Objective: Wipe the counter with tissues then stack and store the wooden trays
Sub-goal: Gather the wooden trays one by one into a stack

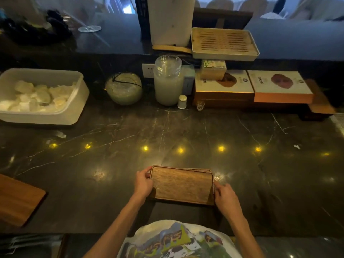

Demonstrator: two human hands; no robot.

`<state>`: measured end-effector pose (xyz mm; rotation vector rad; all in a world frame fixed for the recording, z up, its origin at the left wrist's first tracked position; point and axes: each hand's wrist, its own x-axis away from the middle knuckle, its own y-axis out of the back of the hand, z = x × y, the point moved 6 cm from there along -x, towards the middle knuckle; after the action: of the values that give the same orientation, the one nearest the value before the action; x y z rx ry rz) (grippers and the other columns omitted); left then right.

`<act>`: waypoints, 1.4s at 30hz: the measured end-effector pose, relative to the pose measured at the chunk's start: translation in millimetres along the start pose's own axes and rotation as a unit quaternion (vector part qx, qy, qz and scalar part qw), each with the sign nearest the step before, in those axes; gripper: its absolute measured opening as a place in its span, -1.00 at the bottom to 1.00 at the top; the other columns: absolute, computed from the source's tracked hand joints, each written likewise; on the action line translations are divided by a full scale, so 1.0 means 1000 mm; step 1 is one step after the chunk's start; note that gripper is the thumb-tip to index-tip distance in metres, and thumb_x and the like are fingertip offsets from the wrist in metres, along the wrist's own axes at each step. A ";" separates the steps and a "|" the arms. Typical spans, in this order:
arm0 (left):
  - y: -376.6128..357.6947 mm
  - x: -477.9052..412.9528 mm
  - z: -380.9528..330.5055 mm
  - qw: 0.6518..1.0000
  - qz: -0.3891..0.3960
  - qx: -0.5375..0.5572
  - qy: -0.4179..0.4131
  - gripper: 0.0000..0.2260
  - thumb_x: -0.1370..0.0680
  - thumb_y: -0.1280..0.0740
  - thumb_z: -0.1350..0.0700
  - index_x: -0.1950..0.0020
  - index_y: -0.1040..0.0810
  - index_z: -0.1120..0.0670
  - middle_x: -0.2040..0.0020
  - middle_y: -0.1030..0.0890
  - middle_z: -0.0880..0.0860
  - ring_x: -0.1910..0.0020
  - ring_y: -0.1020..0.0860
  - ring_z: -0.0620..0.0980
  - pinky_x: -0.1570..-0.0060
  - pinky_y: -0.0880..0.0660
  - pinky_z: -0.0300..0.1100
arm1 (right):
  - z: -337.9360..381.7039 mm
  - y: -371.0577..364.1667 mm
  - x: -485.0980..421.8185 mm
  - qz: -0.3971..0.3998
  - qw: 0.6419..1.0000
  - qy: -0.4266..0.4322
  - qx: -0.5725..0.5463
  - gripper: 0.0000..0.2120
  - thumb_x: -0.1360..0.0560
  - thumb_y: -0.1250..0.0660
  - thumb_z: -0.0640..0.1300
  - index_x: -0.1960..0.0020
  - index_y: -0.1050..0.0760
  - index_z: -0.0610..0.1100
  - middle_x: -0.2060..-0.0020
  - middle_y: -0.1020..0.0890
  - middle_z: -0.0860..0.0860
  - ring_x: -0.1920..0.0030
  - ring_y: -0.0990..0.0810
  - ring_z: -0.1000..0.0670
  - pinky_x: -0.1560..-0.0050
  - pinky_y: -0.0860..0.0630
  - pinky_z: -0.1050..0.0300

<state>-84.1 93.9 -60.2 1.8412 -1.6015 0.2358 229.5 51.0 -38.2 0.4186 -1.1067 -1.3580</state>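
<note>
- A person's left hand (142,182) and right hand (226,196) each gripped a short end of the stacked wooden trays (182,185), held at the near edge of the dark marble counter (167,131).
- The trays looked stiff and fairly light; their raised rims offered the surest hold, though the upper tray, sitting slightly askew, could slide if tilted.

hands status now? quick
Left hand: closed on the left end of the stacked wooden trays.
Right hand: closed on the right end.
</note>
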 end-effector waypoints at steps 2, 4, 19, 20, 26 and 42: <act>-0.001 -0.001 -0.001 1.000 -0.008 -0.022 0.003 -0.51 -0.49 -0.39 0.32 -0.39 -0.44 0.05 -0.21 -0.54 0.19 -0.12 -0.59 0.11 -0.11 -0.59 0.10 | 0.001 -0.002 0.000 -0.001 1.000 0.005 -0.005 -0.72 -0.63 -0.17 -0.13 -0.27 -0.52 0.01 0.04 -0.47 -0.02 0.11 -0.50 0.03 0.06 -0.48 0.15; 0.000 0.000 -0.001 0.999 -0.008 -0.043 0.005 -0.51 -0.48 -0.40 0.30 -0.39 -0.44 0.05 -0.20 -0.55 0.17 -0.12 -0.59 0.09 -0.10 -0.60 0.07 | 0.001 -0.005 0.000 -0.004 1.000 0.007 -0.018 -0.68 -0.63 -0.16 -0.14 -0.35 -0.46 0.03 -0.04 -0.48 -0.03 0.03 -0.51 0.03 -0.01 -0.48 0.16; 0.001 0.008 0.016 0.998 0.039 -0.037 0.025 -0.45 -0.47 -0.43 0.25 -0.41 -0.34 0.05 0.02 -0.56 -0.08 0.06 -0.56 -0.15 0.23 -0.56 -0.26 | -0.003 -0.019 -0.004 0.007 0.994 -0.038 -0.107 -0.53 -0.62 -0.21 -0.09 -0.51 -0.26 0.03 -0.10 -0.49 -0.06 -0.08 -0.53 -0.02 -0.14 -0.52 0.02; 0.000 0.009 0.017 0.998 0.043 -0.024 0.028 -0.46 -0.47 -0.43 0.23 -0.41 -0.34 0.05 0.04 -0.55 -0.12 0.09 -0.56 -0.18 0.28 -0.54 -0.31 | -0.004 -0.020 -0.004 0.000 0.991 -0.049 -0.128 -0.52 -0.62 -0.22 -0.06 -0.51 -0.25 -0.02 -0.16 -0.49 -0.10 -0.16 -0.54 -0.06 -0.21 -0.51 -0.07; -0.006 0.016 0.019 0.998 0.060 0.000 0.028 -0.61 -0.54 -0.35 0.17 -0.36 -0.43 -0.01 -0.13 -0.61 0.00 -0.09 -0.60 -0.04 -0.05 -0.60 -0.06 | 0.000 -0.024 -0.001 0.030 0.927 -0.097 -0.361 -0.29 -0.59 -0.18 0.17 -0.59 0.12 0.08 -0.56 -0.18 -0.03 -0.52 -0.21 -0.10 -0.46 -0.22 -0.10; -0.013 0.035 0.003 0.995 0.095 0.000 0.033 -0.68 -0.56 -0.29 0.15 -0.30 -0.44 -0.05 -0.14 -0.61 0.00 -0.14 -0.58 0.00 -0.18 -0.55 0.07 | 0.004 -0.036 -0.001 0.075 0.916 -0.107 -0.380 -0.34 -0.58 -0.16 0.20 -0.58 0.00 0.09 -0.47 -0.37 -0.03 -0.35 -0.42 0.04 -0.21 -0.42 0.16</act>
<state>-64.2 64.0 -47.9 1.6634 -1.7313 0.3778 205.9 45.0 -65.7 -0.3850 -0.6792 -1.5954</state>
